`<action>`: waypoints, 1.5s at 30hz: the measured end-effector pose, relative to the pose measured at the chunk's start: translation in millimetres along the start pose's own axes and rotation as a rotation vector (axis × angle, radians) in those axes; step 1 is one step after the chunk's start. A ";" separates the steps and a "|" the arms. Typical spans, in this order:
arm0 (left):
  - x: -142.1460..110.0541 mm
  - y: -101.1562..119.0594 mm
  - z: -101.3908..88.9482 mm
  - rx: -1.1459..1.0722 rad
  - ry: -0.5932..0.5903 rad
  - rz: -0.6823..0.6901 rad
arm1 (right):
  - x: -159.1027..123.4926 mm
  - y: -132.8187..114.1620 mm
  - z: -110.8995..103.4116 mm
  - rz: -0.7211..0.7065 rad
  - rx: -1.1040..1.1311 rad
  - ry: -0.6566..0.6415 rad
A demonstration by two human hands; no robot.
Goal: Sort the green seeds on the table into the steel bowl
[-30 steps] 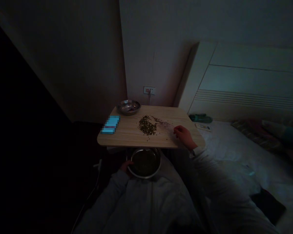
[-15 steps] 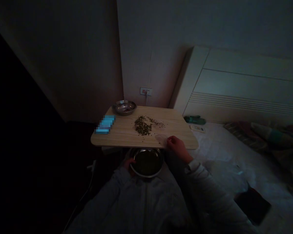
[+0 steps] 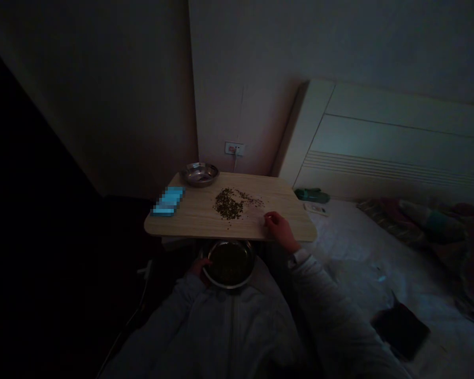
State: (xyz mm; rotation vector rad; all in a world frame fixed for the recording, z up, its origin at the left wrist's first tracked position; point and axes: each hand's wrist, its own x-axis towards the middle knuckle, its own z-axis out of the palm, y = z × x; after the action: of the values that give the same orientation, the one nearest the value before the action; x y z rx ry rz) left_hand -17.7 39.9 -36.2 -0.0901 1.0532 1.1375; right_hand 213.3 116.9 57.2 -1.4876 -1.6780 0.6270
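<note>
My left hand [image 3: 200, 268] grips the left rim of a round metal bowl [image 3: 247, 277] at my lap, just below the table's front edge. A dark mass of what look like small grains fills the bowl. Over the front right of the wooden table [image 3: 177, 226], my right hand [image 3: 278, 229] is closed, its fingertips pinching a thin, pale, see-through piece [image 3: 256, 212], whose kind I cannot make out. A pile of small greenish-brown grains [image 3: 229, 204] lies left of this hand, with a looser scatter of reddish bits [image 3: 253, 200] beside it.
A second metal bowl [image 3: 200, 175] stands at the table's back left, near a blurred-out lit phone [image 3: 168, 201]. To the right is a bed [image 3: 347, 237] with a green bottle [image 3: 313, 195], a white remote [image 3: 316, 209] and a dark flat object [image 3: 403, 323]. A wall socket [image 3: 234, 148] holds a plug.
My right hand has moved slightly up and left with the see-through piece, closer to the scattered bits. My left hand still grips the bowl. The whole view has shifted a little.
</note>
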 end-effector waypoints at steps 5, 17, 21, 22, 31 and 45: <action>-5.0 3.1 4.7 0.065 0.083 -0.011 | 19.8 10.2 2.0 0.029 -0.142 0.076; -1.7 3.2 -4.9 -0.026 0.009 -0.055 | 0.8 -2.3 18.3 -0.027 -0.101 -0.067; -2.2 2.2 -5.0 -0.044 0.009 -0.073 | -5.3 -4.4 22.4 -0.057 -0.034 -0.138; -2.4 2.5 -4.8 -0.049 0.018 -0.071 | -6.0 -4.3 23.2 -0.067 -0.014 -0.147; 3.6 3.1 -9.4 -0.095 -0.031 -0.088 | -9.5 -5.7 24.6 -0.081 0.216 -0.218; 24.0 -0.7 -19.1 -0.139 -0.048 -0.086 | 28.1 -6.8 35.4 0.077 0.312 0.006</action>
State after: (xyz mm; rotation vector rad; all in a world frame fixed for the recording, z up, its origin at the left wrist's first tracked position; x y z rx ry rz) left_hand -28.8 45.7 -64.2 -0.2158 0.9190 1.1283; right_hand 180.6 147.8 49.2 -1.3306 -1.4464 0.8809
